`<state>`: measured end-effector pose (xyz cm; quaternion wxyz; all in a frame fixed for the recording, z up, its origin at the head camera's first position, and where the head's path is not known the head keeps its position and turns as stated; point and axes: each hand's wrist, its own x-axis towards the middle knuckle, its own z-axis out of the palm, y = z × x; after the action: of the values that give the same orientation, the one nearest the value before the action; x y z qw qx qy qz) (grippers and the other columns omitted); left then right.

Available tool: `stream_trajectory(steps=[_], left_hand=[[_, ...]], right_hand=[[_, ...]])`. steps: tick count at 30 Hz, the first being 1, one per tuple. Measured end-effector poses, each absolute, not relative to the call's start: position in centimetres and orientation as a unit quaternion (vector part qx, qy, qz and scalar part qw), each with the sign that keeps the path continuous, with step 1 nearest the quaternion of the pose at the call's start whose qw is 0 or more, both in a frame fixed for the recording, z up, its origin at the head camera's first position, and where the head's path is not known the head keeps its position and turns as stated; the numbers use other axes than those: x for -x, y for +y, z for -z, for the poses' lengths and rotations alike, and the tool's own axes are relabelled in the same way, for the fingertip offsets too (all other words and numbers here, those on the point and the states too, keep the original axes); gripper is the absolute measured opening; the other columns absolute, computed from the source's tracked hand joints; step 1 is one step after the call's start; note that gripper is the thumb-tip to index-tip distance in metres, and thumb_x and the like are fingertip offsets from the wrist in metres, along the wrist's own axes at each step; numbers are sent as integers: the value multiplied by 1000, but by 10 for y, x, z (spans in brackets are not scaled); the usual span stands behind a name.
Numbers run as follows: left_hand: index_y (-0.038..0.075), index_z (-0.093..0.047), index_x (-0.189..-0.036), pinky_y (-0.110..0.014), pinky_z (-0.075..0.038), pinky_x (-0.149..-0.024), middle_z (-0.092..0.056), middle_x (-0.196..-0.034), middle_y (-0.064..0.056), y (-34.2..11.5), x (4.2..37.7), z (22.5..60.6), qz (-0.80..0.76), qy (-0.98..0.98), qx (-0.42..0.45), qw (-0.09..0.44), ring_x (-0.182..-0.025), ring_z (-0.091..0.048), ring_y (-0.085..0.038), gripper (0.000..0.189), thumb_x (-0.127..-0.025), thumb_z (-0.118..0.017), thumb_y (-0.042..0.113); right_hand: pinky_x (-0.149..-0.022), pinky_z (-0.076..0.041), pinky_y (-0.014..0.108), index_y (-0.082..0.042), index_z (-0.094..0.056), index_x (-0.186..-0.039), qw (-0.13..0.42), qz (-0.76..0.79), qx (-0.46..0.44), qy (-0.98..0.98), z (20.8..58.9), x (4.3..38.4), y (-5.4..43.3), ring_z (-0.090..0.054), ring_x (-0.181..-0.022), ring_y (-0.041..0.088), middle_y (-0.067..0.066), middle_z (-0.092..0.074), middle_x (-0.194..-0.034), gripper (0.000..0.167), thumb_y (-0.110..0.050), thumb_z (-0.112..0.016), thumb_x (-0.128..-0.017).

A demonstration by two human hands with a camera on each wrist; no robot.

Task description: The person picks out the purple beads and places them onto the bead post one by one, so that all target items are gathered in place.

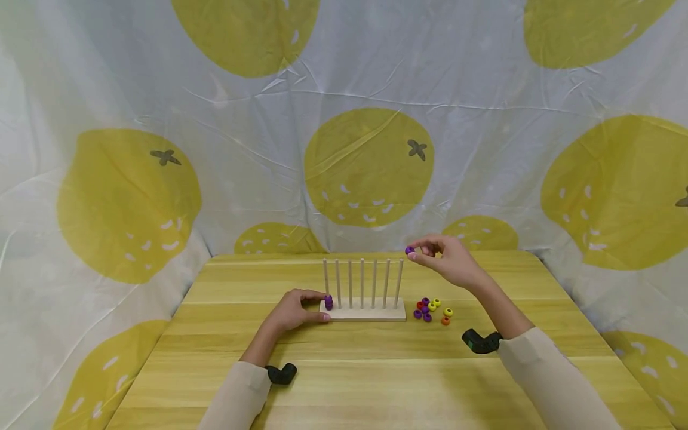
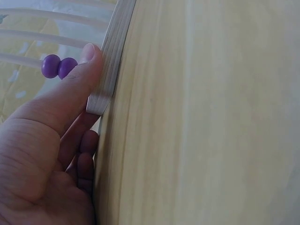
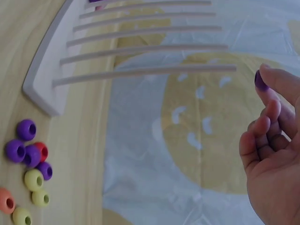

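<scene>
A pale wooden rack (image 1: 371,314) with a row of upright pegs stands on the table. My left hand (image 1: 292,310) grips the left end of its base, thumb along the near side in the left wrist view and other fingers behind. Purple beads (image 2: 50,66) are stacked low on the leftmost peg, right beside that thumb. Up at peg-top height, past the rack's right end, my right hand (image 1: 450,261) pinches a purple bead (image 3: 260,81) between thumb and index finger. Its remaining fingers curl loosely, and the bead is apart from the nearest peg.
Right of the rack lie several loose beads: purple (image 1: 417,314), red (image 3: 42,151), yellow (image 1: 448,312) and orange (image 1: 445,321). The wooden table (image 1: 365,382) ends at a hanging cloth (image 1: 258,149) with yellow fruit prints. Black wrist devices (image 1: 481,341) sit at both cuffs.
</scene>
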<state>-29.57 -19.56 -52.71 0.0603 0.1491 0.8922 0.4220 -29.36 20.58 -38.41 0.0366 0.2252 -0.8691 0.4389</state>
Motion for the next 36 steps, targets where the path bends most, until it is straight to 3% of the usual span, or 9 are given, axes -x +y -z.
stream_trajectory(steps=[10,20,36], left_hand=[[28,-75,-125,-51,-47,-112,-70,-133,-3,-195,296,528,-423,891,-151,63,-132,-60,-30,55,-76,-92,44],[29,-75,-125,-50,-47,-112,-70,-133,-1,-195,296,528,-423,892,-148,64,-132,-60,-28,55,-75,-92,46],[27,-76,-124,-53,-47,-112,-71,-132,-3,-196,297,527,-424,890,-153,62,-131,-60,-31,55,-75,-92,45]], right_hand=[[-56,-35,29,-23,-76,-115,38,-447,-255,-856,370,294,173,-44,-69,21,4,-54,-81,28,-44,-71,-97],[-58,-37,29,-19,-76,-120,31,-456,-282,-844,366,296,146,-49,-72,22,4,-55,-82,29,-38,-70,-99],[-59,-37,26,-19,-79,-114,13,-465,-304,-832,367,302,99,-46,-67,18,4,-54,-80,24,-35,-73,-98]])
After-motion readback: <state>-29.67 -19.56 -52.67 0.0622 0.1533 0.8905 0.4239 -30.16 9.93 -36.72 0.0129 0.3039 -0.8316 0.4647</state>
